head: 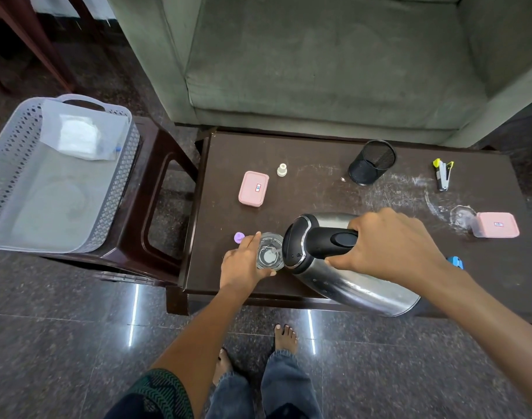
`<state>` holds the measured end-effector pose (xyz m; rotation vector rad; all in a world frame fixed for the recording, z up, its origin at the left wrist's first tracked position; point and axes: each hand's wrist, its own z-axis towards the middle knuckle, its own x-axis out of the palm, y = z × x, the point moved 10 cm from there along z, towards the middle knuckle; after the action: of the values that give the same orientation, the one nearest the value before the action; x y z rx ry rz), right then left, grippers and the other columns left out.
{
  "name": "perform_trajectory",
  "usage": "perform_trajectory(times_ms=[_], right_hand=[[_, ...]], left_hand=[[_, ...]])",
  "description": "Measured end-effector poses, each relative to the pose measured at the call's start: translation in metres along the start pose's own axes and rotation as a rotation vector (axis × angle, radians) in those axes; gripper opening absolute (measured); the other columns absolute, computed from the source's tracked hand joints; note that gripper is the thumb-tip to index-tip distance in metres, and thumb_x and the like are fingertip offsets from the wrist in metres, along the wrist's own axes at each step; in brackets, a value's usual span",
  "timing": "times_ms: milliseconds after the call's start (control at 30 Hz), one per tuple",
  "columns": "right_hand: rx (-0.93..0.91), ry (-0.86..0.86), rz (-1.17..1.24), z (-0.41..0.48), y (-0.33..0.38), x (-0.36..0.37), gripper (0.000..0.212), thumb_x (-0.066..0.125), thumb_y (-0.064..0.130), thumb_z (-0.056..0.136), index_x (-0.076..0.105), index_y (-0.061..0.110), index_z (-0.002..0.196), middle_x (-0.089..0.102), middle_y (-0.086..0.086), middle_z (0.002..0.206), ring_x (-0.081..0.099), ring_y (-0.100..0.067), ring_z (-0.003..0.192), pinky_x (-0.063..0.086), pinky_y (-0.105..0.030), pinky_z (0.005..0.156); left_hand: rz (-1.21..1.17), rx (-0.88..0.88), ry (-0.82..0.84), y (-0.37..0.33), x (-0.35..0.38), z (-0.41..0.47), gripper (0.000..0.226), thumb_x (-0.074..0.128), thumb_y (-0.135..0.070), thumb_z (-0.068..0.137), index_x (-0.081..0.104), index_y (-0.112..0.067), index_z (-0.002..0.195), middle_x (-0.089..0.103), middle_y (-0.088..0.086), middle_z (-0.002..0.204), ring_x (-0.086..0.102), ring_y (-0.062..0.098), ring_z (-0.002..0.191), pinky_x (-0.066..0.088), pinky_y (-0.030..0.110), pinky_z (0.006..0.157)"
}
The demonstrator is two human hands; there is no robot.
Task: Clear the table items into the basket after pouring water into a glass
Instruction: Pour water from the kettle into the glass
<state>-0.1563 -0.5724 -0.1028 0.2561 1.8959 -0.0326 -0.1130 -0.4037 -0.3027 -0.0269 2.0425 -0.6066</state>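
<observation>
A steel kettle (343, 285) with a black lid and handle is tilted to the left, its spout over a clear glass (269, 251) near the dark table's (313, 195) front left edge. Water lies in the glass. My right hand (388, 246) grips the kettle's black handle. My left hand (243, 261) wraps the glass from the left. A grey perforated basket (13, 164) sits on a dark chair to the left of the table, with a clear plastic bag (83, 134) in it.
On the table lie a pink box (253, 189), a small white cap (282, 170), a purple cap (239, 236), a black mesh pen cup (372, 166) on its side, a stapler (443, 174), a second pink box (495, 225), a glass lid (461, 216) and a blue item (456, 262). A grey sofa (319, 62) stands behind.
</observation>
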Motion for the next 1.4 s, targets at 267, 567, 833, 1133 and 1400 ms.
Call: perform_trajectory(times_ms=[267,567,833,1133,1400], right_hand=[[0.001,-0.015,0.028,-0.001,-0.003,-0.004,0.046,0.062,0.061,0.062,0.040,0.022,0.052,0.041,0.006,0.055,0.047,-0.026,0.058,0.025,-0.026,0.045],[0.149,0.022,0.373,-0.016,-0.055,0.000,0.036,0.077,0.045,0.054,0.053,0.019,0.049,0.051,0.006,0.045,0.048,-0.011,0.046,0.028,-0.025,0.042],[0.133,-0.002,0.630,-0.035,-0.071,0.000,0.025,0.081,0.017,0.057,0.056,0.014,0.054,0.047,0.008,0.042,0.040,-0.004,0.037,0.030,-0.018,0.039],[0.145,-0.084,0.930,-0.061,-0.067,-0.041,0.016,0.073,0.001,0.059,0.057,0.005,0.061,0.044,0.006,0.047,0.036,-0.009,0.045,0.028,-0.025,0.047],[0.029,-0.081,1.068,-0.057,-0.005,-0.081,0.019,0.074,-0.006,0.061,0.056,-0.006,0.069,0.047,-0.001,0.051,0.042,-0.007,0.042,0.034,-0.020,0.041]], left_hand=[[0.039,-0.025,0.016,-0.001,0.001,0.000,0.090,0.071,-0.045,0.073,0.023,-0.019,0.146,0.036,-0.004,0.148,0.051,0.021,0.123,0.036,0.038,0.101],[-0.039,-0.084,0.075,-0.001,0.003,-0.004,0.094,0.073,-0.041,0.072,0.019,-0.023,0.147,0.028,-0.008,0.152,0.049,0.021,0.125,0.041,0.042,0.099],[-0.224,-0.133,-0.015,-0.027,-0.041,-0.014,0.066,0.057,-0.027,0.089,0.025,-0.018,0.146,0.028,0.005,0.152,0.037,0.024,0.134,0.036,0.041,0.109],[-1.129,-0.257,-0.158,-0.076,-0.137,-0.072,0.022,0.047,-0.018,0.095,0.066,-0.012,0.104,0.062,0.010,0.089,0.054,0.019,0.084,0.050,0.041,0.087],[-1.043,-0.173,-0.369,-0.050,-0.234,-0.114,0.027,0.056,-0.018,0.091,0.069,-0.040,0.084,0.070,-0.019,0.069,0.064,0.005,0.070,0.052,0.026,0.075]])
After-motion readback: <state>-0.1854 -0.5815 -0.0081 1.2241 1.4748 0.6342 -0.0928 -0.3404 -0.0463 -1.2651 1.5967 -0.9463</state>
